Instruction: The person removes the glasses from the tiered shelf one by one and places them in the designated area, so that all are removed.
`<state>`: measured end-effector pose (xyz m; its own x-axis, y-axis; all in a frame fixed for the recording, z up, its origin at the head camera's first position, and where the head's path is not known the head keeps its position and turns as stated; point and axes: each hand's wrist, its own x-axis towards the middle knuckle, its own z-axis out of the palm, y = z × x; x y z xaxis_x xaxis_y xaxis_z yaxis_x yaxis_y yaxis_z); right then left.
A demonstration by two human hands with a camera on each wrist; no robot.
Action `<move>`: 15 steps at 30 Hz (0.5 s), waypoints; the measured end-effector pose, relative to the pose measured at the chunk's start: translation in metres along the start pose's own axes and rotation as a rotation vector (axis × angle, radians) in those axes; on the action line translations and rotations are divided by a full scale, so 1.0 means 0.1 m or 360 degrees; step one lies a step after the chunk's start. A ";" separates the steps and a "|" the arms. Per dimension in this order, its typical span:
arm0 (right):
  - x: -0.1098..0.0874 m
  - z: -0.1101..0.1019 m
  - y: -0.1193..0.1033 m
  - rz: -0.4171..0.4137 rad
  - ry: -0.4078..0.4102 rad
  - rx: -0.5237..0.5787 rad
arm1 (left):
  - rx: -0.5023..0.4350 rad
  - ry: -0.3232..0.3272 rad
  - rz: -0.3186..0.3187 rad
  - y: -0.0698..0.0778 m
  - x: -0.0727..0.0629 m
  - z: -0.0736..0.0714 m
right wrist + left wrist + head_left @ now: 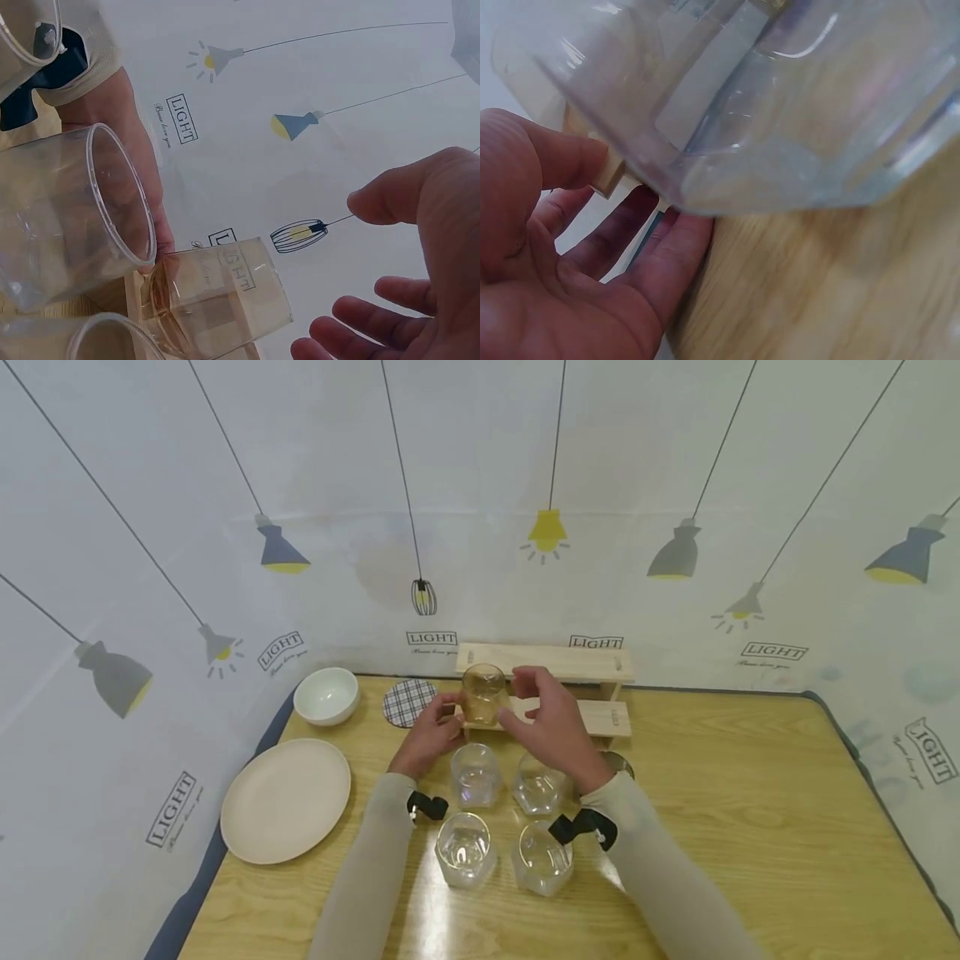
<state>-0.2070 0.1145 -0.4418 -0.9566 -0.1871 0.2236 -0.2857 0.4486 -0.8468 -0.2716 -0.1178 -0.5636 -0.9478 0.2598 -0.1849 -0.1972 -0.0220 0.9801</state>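
An amber glass (483,695) stands upright on the lower step of a small two-tier wooden rack (609,718). My left hand (431,737) is at the rack's left end, close beside the glass. In the left wrist view, its thumb (570,159) lies against the wooden end and the fingers curl round from the other side, partly hidden by a clear glass. My right hand (551,718) hovers by the amber glass's right side. The right wrist view shows its thumb and fingers (375,319) spread and holding nothing, apart from the amber glass (225,300).
Several clear glasses (465,852) stand in two rows between my forearms. A dark glass (619,765) shows behind my right wrist. At the left are a checked round coaster (409,702), a white bowl (327,696) and a beige plate (287,802). A printed cloth wall (487,568) borders the table's back.
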 end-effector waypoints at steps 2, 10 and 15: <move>0.08 0.04 0.01 0.0045 -0.0006 -0.0037 | -0.0002 0.0003 0.0000 -0.01 0.00 0.00; 0.38 0.21 0.16 0.0147 -0.0033 -0.0130 | 0.0005 -0.0003 0.0011 0.00 0.01 0.00; 0.49 0.29 0.26 0.0163 -0.0112 -0.0213 | 0.0007 -0.0009 -0.0019 -0.02 0.02 -0.02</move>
<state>-0.2601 0.0918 -0.4672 -0.9759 -0.1929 0.1015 -0.1969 0.5799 -0.7905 -0.2733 -0.1196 -0.5662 -0.9440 0.2653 -0.1962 -0.2074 -0.0147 0.9781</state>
